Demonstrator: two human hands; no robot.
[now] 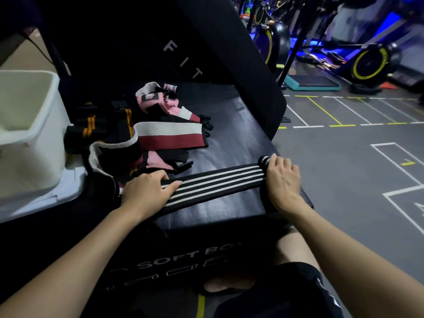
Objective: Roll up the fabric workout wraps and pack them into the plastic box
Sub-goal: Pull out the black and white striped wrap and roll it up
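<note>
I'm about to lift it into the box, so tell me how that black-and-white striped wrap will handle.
The striped wrap lies limp and flat on the black padded box, so it is probably floppy and light. Its rolled end under the right hand may well unroll if released. The left hand pins the other end, suggesting it slides.

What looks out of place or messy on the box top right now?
The spare wraps lie in a loose tangled heap beside the plastic box, none rolled. The striped wrap lies flat and straight between the left hand and right hand, its right end close to the soft box edge. No damage shows.
</note>
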